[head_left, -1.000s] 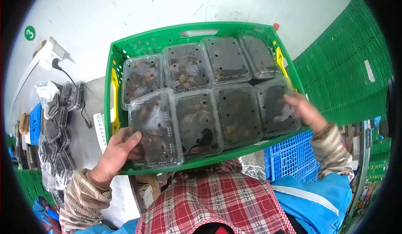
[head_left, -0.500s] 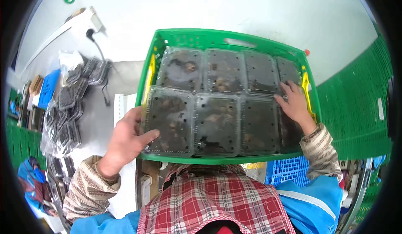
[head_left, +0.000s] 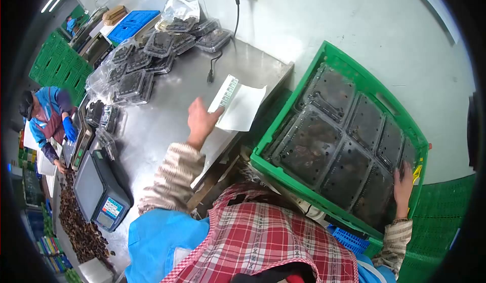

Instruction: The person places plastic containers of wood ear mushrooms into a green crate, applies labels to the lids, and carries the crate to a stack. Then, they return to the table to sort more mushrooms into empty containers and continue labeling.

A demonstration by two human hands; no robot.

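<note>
My left hand is over the steel table with thumb and forefinger apart, the thumb reaching the left edge of a white sheet with green printed labels. The sheet's right side curls near the table edge. To the right, a green crate holds two rows of clear lidded plastic punnets with dark brown contents that I cannot identify. My right hand rests with extended fingers on the punnets at the crate's right end, beside a yellow handle.
Filled punnets are heaped at the table's back. A grey scale stands to the left, near loose dark brown pieces. A co-worker in a blue glove works at far left. A power cord hangs along the wall.
My view has swung left, bringing the table, scale and co-worker into sight. My left hand has left the crate's left side for the label sheet; my right hand stays at the punnets.
</note>
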